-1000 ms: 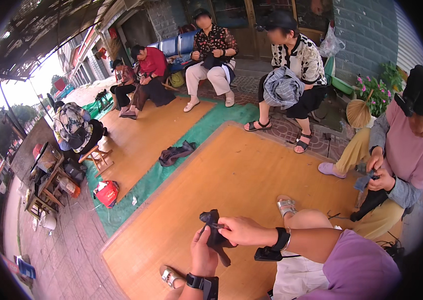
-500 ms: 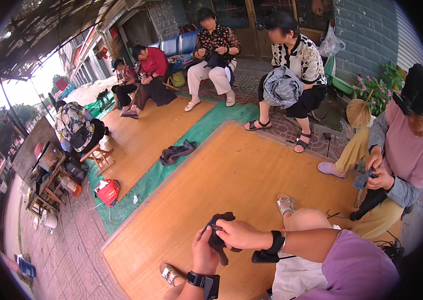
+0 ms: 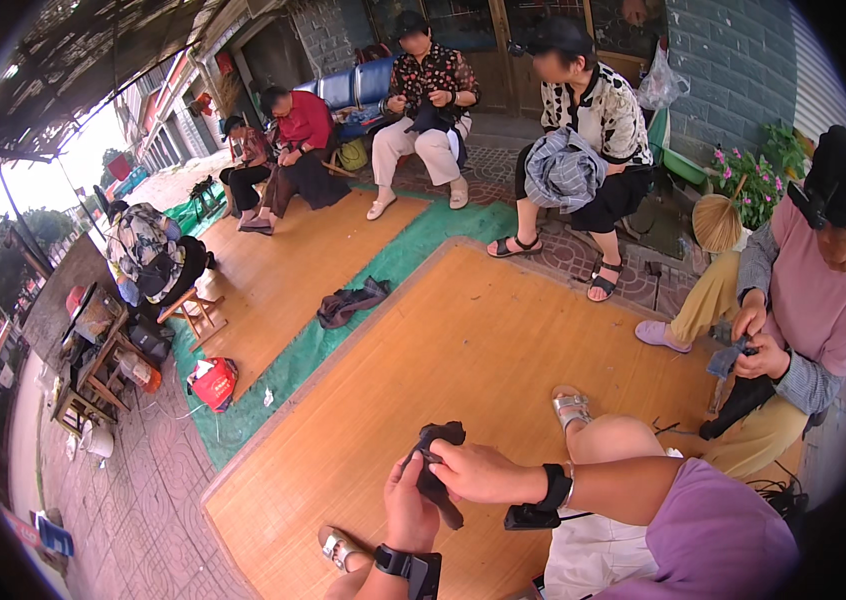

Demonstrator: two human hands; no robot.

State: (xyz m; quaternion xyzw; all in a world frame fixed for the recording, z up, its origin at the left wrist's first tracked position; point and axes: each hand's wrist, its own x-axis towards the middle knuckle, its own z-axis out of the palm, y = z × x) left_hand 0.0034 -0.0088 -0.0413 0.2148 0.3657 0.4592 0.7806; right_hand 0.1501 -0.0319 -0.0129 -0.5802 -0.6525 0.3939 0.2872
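Both my hands are together in front of me, above the mat, closed on one small piece of dark cloth (image 3: 447, 434). My left hand (image 3: 409, 513) grips its left side with the thumb up. From the right, my right hand (image 3: 483, 472) pinches it near the top, fingers bent against the fabric. A narrow end of the cloth hangs below the hands. Whether it is a sock, a glove or something else cannot be made out. Dark bands with small boxes sit on both my wrists.
An orange mat (image 3: 363, 400) edged by a green sheet (image 3: 293, 375) lies below me. On the sheet are a crumpled dark cloth (image 3: 351, 303) and a red bag (image 3: 213, 383). A person (image 3: 813, 260) handles fabric close on my right; several others sit farther off.
The dark cloth has shifted slightly between my hands, its hanging end looking narrower. My hands keep nearly the same place and hold.
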